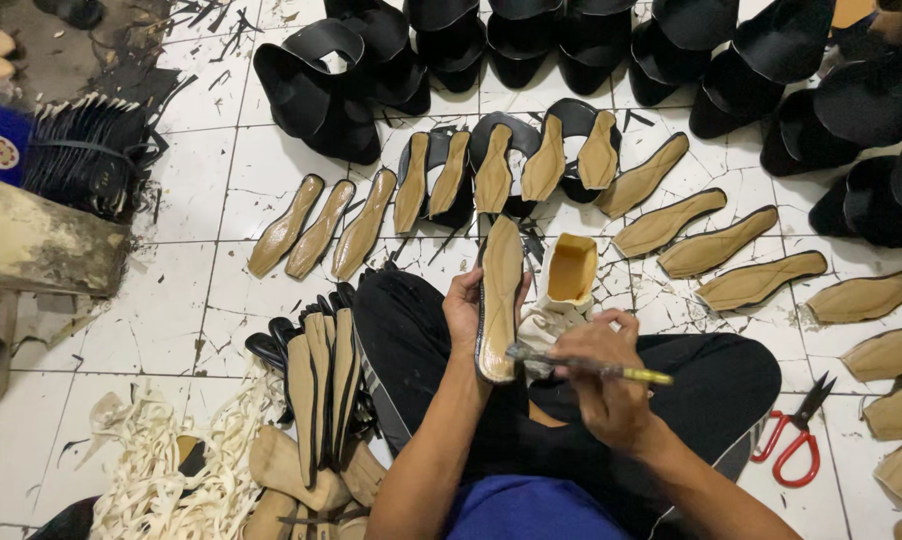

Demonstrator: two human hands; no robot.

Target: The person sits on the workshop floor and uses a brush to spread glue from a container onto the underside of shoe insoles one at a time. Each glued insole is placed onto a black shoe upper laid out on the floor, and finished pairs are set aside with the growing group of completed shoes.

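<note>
My left hand (464, 305) grips a tan shoe insole (500, 290) with a dark rim, held upright over my lap. My right hand (605, 378) holds a brush with a yellow handle (611, 370), and its bristle end touches the lower part of the insole. A small open container of yellowish glue (571, 268) stands on the floor just beyond my hands, on a white rag. I sit cross-legged in dark trousers.
Tan insoles (671, 220) lie fanned out on the white tiled floor. Black shoe uppers (531, 40) stand in rows at the back. A stack of soles (321, 390) leans at my left knee, red-handled scissors (793, 440) lie right, pale scrap strips (171, 470) pile lower left.
</note>
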